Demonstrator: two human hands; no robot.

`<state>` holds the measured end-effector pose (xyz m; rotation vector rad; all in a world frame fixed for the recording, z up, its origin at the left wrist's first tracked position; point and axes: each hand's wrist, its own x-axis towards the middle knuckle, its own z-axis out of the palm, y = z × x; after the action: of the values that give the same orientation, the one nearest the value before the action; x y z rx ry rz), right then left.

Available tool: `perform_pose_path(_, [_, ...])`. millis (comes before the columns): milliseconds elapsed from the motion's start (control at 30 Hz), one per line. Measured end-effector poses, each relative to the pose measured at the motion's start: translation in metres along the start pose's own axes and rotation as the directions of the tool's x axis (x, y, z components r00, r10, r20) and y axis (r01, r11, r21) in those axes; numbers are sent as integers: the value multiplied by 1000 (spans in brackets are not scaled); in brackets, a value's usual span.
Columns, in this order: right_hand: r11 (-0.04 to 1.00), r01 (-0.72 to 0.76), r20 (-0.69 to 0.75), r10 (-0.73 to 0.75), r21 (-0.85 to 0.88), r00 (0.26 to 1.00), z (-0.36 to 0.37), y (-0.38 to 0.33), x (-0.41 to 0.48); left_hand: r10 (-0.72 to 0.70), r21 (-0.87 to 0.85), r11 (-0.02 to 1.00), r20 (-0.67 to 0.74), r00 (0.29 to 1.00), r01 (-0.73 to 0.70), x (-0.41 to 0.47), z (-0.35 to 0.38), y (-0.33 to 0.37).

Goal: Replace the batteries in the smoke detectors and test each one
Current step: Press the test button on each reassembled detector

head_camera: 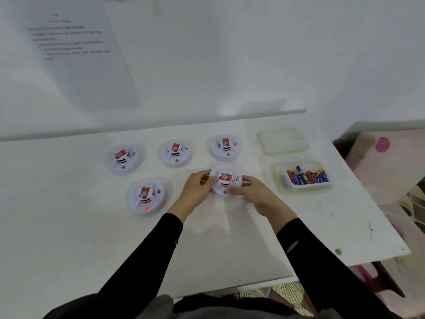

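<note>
The smoke detector [226, 179] lies label side up on the table [69, 226], directly between the two hands. The left hand [196, 187] grips its left rim with curled fingers. The right hand [251, 193] grips the right and near rim. The body is round, so it has no long axis to align. The battery tub [303, 187] lies beyond the right hand, further right, so the right hand is the nearer one for the next reach.

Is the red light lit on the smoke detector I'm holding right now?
No: the held smoke detector shows no red glow, and only the front-left smoke detector has a red light lit.
</note>
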<state>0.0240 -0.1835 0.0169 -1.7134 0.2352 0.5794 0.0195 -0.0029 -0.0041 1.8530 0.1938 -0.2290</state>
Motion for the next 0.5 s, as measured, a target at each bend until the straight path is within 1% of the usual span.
perform_pose_path(100, [984, 102, 32, -108, 147, 994, -5, 4, -2, -46, -214, 977, -133, 990, 17, -5, 4, -8])
perform_pose_path(167, [977, 132, 87, -148, 164, 985, -9, 7, 0, -39, -316, 948, -169, 985, -17, -8, 4, -14])
perform_pose_path(267, [970, 123, 142, -155, 208, 978, -14, 9, 7, -41, -452, 890, -198, 979, -55, -14, 4, -12])
perform_pose_path(367, [967, 85, 162, -126, 238, 979, -11, 11, 13, -57, -528, 848, -187, 981, -52, -20, 6, -10])
perform_pose_path(500, [969, 81, 184, -126, 232, 975, -6, 10, 17, -42, -547, 835, -164, 986, -56, -27, 8, -17])
